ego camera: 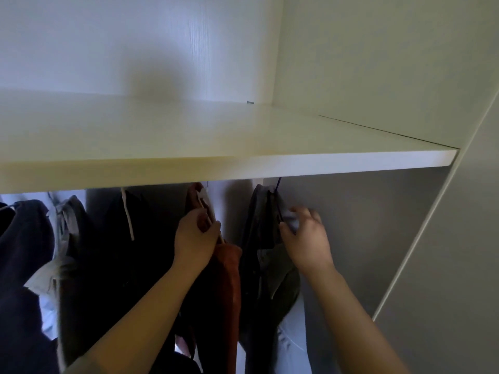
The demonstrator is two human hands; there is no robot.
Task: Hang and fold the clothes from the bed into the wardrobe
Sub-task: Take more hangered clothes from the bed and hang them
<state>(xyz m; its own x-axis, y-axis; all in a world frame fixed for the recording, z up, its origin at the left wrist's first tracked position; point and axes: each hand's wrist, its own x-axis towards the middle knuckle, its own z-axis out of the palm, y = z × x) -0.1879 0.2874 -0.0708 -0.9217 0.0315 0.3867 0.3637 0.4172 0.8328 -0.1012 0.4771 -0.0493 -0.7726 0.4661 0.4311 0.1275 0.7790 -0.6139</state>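
Under the shelf (270, 163), the left grip (195, 238) curls round the rust garment (229, 282) and the right grip (307, 238) pinches the dark grey garment (259, 211). Both garments hang lengthwise straight down, between the grips.

shelf (216, 147) above hanging garments (121, 238), wardrobe side panel (378, 225) right of them

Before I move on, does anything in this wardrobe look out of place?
A small dark screw-like object lies loose on the shelf near the back wall. Below, the grey garment by the right hand hangs bunched and uneven. Nothing looks damaged.
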